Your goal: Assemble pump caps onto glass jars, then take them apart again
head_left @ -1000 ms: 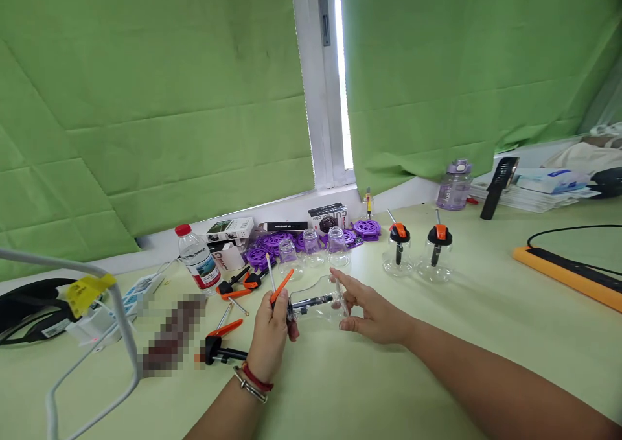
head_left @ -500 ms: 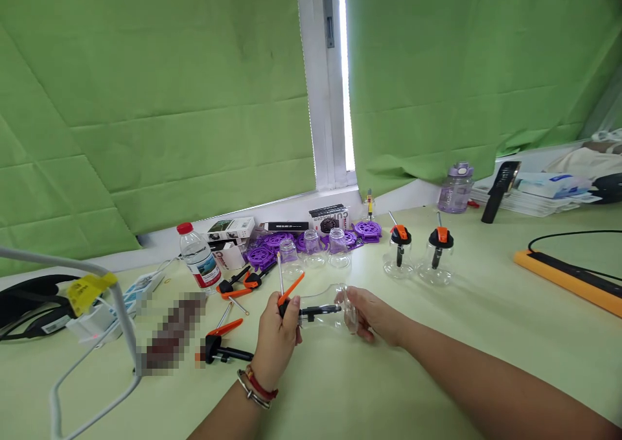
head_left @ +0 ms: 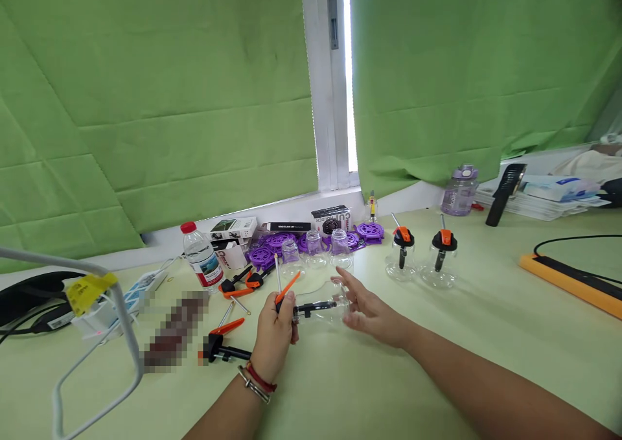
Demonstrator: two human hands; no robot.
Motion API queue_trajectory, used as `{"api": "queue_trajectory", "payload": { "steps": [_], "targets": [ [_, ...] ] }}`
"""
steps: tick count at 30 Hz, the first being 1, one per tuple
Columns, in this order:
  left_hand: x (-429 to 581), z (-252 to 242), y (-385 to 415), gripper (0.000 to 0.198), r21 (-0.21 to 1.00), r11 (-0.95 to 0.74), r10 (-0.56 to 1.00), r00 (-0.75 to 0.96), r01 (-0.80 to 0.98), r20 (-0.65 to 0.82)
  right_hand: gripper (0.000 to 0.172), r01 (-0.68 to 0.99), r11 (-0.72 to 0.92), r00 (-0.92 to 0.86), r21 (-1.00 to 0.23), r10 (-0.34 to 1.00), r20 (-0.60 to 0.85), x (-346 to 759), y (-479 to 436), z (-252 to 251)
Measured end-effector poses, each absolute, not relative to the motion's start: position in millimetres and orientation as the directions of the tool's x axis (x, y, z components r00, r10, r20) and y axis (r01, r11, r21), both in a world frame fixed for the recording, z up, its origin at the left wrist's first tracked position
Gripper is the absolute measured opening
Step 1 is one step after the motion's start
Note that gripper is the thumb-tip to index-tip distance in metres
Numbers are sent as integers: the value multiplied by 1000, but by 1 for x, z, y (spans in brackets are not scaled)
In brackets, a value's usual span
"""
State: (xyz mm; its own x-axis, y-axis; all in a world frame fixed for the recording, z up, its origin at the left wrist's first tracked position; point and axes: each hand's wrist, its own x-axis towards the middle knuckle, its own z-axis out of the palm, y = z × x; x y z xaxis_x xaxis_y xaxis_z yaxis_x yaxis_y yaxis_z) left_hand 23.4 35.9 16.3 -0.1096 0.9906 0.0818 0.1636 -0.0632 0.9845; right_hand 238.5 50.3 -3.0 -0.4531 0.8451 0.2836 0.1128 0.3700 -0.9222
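Observation:
My left hand (head_left: 275,323) is wrapped round the neck end of a clear bottle (head_left: 323,294), which lies on its side in the air. Its black lid carries an orange lever (head_left: 289,286) and a thin rod, and a black tube runs inside the clear body. At the bottle's base, my right hand (head_left: 372,313) has its fingers spread; whether a fingertip touches the base I cannot tell. A loose black lid with an orange lever (head_left: 214,347) lies left of my left wrist. Two more such lids (head_left: 236,283) rest further back.
Clear bottles (head_left: 340,249) stand in front of purple plastic parts (head_left: 372,232) and boxes (head_left: 333,220). Two bottles with lids (head_left: 402,255) stand to the right. A water bottle (head_left: 201,258), a white metal frame (head_left: 129,323) and a power strip (head_left: 140,291) are on the left; an orange-black bar (head_left: 573,284) lies right.
My right hand has loosened from the bottle's base, its fingers now spread apart. My left hand keeps hold of the bottle, which has shifted slightly left. The view has turned a little.

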Motion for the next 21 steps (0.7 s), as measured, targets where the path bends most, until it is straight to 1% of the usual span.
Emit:
{"api": "queue_trajectory", "payload": {
  "steps": [1,3,5,8,13,15,17,19,21],
  "targets": [
    [23,16,37,35,990,-56,991,-111,130,71,82,157,481,-473,-862,803,362,239,49,-2],
    [24,15,37,36,996,-43,993,-109,81,52,80,216,635,-503,-741,723,473,241,48,0],
    [24,16,37,36,997,-42,993,-110,60,48,74,248,703,-522,-666,676,520,241,47,1],
    [24,19,36,35,995,-63,992,-108,77,72,75,264,727,-537,-634,657,529,241,47,1],
    [24,19,36,34,987,-88,989,-106,134,103,76,235,726,-544,-647,650,531,243,50,0],
    [23,19,36,34,981,-107,987,-101,164,125,78,228,706,-542,-670,664,515,244,51,-2],
    [22,18,36,33,972,-124,984,-102,200,146,81,221,662,-536,-716,696,477,245,52,-3],
    [21,18,36,32,961,-138,981,-101,241,166,83,199,583,-538,-788,737,409,246,54,-5],
    [21,18,35,32,948,-153,979,-91,278,185,82,159,494,-551,-855,763,338,247,56,-7]
  ]
}}
